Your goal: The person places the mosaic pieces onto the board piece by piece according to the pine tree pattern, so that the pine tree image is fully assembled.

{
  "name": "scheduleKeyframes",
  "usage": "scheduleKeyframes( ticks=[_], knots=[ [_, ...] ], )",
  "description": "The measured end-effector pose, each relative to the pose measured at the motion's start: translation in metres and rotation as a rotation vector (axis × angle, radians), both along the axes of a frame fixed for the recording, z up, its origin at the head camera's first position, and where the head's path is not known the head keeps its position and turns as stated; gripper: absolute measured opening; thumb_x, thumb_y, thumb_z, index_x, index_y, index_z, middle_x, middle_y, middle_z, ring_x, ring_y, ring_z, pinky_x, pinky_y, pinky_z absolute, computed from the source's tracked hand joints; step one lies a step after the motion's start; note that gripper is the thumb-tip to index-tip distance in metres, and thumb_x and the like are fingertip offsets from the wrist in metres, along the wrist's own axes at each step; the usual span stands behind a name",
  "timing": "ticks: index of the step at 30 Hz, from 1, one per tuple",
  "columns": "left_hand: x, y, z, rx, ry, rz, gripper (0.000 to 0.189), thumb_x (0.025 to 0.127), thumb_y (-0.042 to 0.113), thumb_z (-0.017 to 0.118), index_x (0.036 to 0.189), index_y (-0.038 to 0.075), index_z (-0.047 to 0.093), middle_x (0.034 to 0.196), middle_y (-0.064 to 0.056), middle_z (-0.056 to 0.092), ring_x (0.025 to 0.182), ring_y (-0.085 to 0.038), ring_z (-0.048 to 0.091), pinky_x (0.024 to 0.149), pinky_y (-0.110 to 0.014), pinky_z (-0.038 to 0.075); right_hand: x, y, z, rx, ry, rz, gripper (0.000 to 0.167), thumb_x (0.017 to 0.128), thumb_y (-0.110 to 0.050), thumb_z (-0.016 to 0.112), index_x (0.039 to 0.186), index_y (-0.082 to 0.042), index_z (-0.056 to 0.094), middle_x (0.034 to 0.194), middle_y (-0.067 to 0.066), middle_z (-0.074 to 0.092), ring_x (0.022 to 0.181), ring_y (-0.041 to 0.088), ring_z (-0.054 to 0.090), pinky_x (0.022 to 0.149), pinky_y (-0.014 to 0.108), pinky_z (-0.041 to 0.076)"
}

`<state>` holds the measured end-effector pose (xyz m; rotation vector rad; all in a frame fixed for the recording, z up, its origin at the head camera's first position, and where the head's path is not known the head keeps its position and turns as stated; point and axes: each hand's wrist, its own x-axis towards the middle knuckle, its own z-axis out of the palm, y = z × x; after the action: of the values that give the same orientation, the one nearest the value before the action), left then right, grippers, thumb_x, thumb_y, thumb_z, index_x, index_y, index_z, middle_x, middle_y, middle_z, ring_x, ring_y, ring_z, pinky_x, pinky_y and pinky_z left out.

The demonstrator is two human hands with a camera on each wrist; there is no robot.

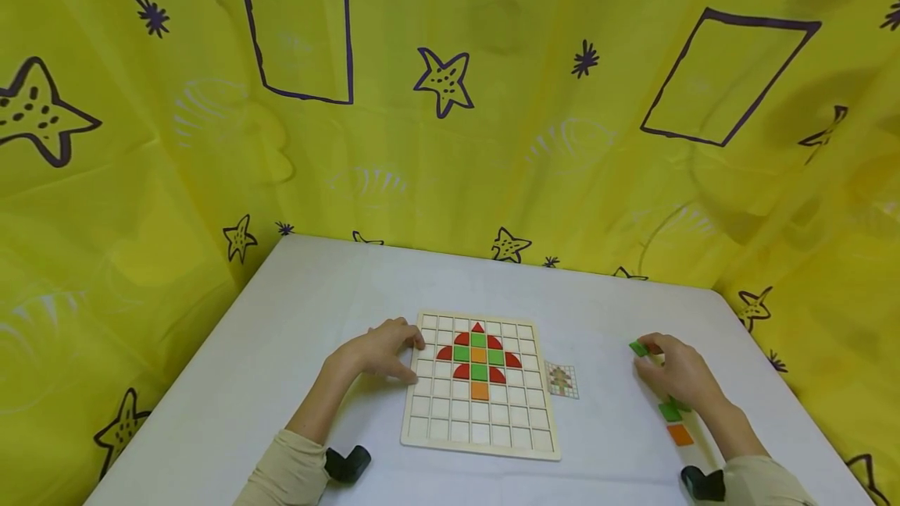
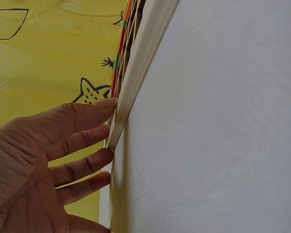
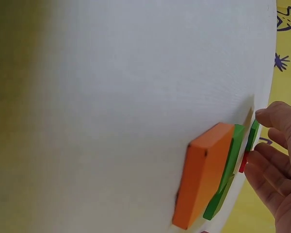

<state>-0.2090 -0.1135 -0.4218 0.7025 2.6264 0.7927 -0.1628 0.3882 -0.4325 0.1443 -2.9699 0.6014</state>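
Observation:
A square wooden grid board (image 1: 436,432) lies on the table, with red, green and orange tiles forming a tree-like figure in its cells. My left hand (image 1: 383,347) rests at the board's left edge, fingers spread; in the left wrist view its fingertips touch the board's side (image 2: 136,68). On the right, my right hand (image 1: 678,373) pinches a green tile (image 1: 638,348) between thumb and fingers. Beneath that hand lie another green tile (image 1: 669,412) and an orange tile (image 1: 680,435). The right wrist view also shows a red piece (image 3: 243,162) by the fingertips, partly hidden.
A small printed pattern card (image 1: 562,380) lies against the board's right side. The white table (image 1: 591,451) is enclosed by a yellow curtain (image 1: 492,162) with drawn stars. Dark wrist devices sit at both cuffs.

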Motion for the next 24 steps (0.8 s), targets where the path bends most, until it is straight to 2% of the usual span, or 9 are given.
scheduleKeyframes(
  ticks=[11, 18, 24],
  knots=[
    [0.0001, -0.0017, 0.0005, 0.013, 0.032, -0.04, 0.04, 0.076, 0.015, 0.09, 0.108, 0.01, 0.066, 0.105, -0.002, 0.058, 0.108, -0.026, 0.053, 0.102, -0.069, 0.037, -0.0038, 0.0013, -0.0029, 0.002, 0.01, -0.001, 0.032, 0.092, -0.011, 0.073, 0.116, 0.008, 0.065, 0.107, 0.025, 0.07, 0.099, 0.044, 0.064, 0.086, 0.062, 0.049],
    [0.0001, -0.0014, 0.0008, 0.017, 0.021, -0.033, 0.039, 0.077, 0.016, 0.09, 0.108, 0.01, 0.067, 0.107, -0.003, 0.058, 0.11, -0.027, 0.053, 0.103, -0.074, 0.033, -0.0025, -0.0013, -0.0055, -0.006, 0.029, 0.001, 0.028, 0.092, -0.009, 0.074, 0.113, 0.007, 0.067, 0.105, 0.022, 0.07, 0.094, 0.039, 0.065, 0.082, 0.059, 0.052],
    [0.0002, -0.0016, 0.0009, 0.013, 0.026, -0.034, 0.039, 0.078, 0.016, 0.089, 0.108, 0.01, 0.067, 0.107, -0.003, 0.058, 0.109, -0.027, 0.053, 0.103, -0.074, 0.034, -0.0013, -0.0057, -0.0064, -0.012, 0.022, -0.002, 0.025, 0.092, -0.008, 0.073, 0.112, 0.006, 0.068, 0.105, 0.021, 0.07, 0.093, 0.037, 0.065, 0.08, 0.057, 0.053]
  ],
)
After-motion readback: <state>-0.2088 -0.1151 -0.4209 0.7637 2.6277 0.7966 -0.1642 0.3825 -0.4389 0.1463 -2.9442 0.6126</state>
